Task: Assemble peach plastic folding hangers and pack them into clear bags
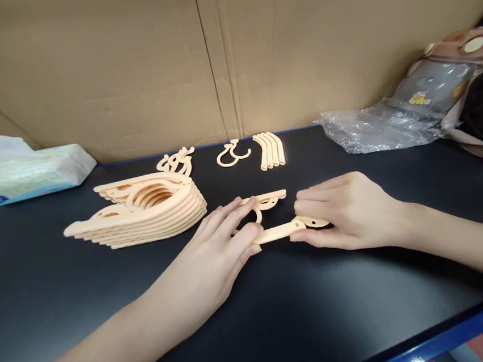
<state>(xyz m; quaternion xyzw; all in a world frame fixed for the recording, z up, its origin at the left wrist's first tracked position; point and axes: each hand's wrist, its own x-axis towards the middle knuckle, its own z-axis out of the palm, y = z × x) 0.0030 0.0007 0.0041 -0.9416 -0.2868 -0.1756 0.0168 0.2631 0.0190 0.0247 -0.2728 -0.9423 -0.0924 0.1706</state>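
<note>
Both my hands meet on a peach plastic hanger piece point(277, 231) lying on the black table point(280, 314). My left hand point(220, 245) pinches its left end, fingers curled around it. My right hand point(347, 210) grips the right end, where a flat tab with holes shows. A second peach part point(269, 198) lies just behind the held piece, touching my left fingers. A stack of several peach hanger arms point(142, 213) sits to the left.
Along the back lie peach hooks point(232, 153), several curved tubes point(270, 150) and small clips point(175, 162). A tissue pack point(22, 171) is far left, crumpled clear plastic point(373, 128) and a bag far right. A cardboard wall stands behind; the blue table edge point(453, 334) runs in front.
</note>
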